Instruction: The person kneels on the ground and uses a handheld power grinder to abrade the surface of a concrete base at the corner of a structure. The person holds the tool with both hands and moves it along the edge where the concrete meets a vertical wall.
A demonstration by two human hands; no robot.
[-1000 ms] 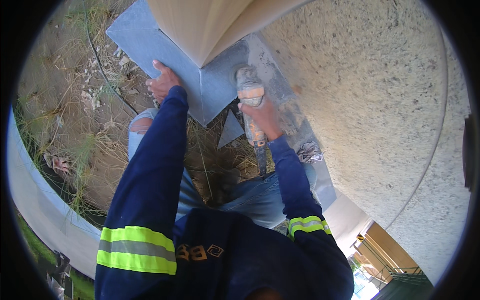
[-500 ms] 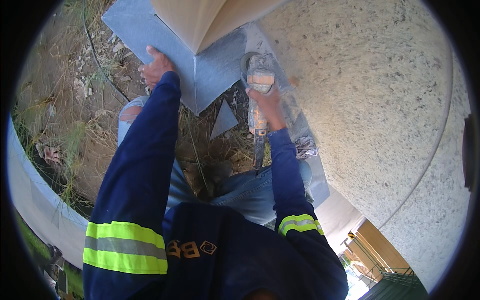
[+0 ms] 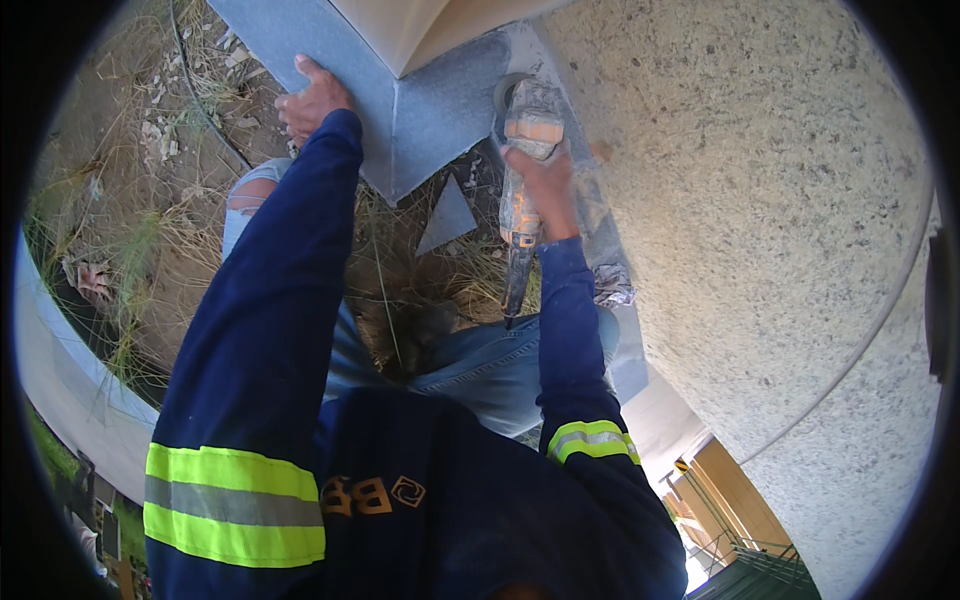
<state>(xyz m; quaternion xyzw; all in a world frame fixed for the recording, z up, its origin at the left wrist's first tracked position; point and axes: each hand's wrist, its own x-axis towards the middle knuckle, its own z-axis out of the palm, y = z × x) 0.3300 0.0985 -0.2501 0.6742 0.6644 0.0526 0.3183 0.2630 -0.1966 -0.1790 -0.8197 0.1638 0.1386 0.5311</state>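
Note:
My left hand [image 3: 315,103] lies on the left edge of a grey stone slab [image 3: 350,85], its fingers curled over the edge and the thumb pointing away from me. With my right hand [image 3: 546,190] I grip a dusty orange-and-grey angle grinder [image 3: 518,212] by its body. The grinder's head points away from me, and its round disc [image 3: 507,92] sits beside the slab's right-hand edge. Whether the disc touches the slab I cannot tell. A loose triangular grey offcut [image 3: 449,217] lies on the soil just left of the grinder.
A speckled pale stone surface [image 3: 750,200] fills the right side. Above the slab rises a cream corner [image 3: 395,40]. Dry grass, rubble and a dark cable [image 3: 205,110] lie on the soil [image 3: 140,200] at left. A crumpled wrapper [image 3: 612,286] lies beside my right sleeve.
The whole view has shifted, so the slab and both hands appear higher in the picture. The grinder has moved slightly right relative to the slab. Both hands keep their holds.

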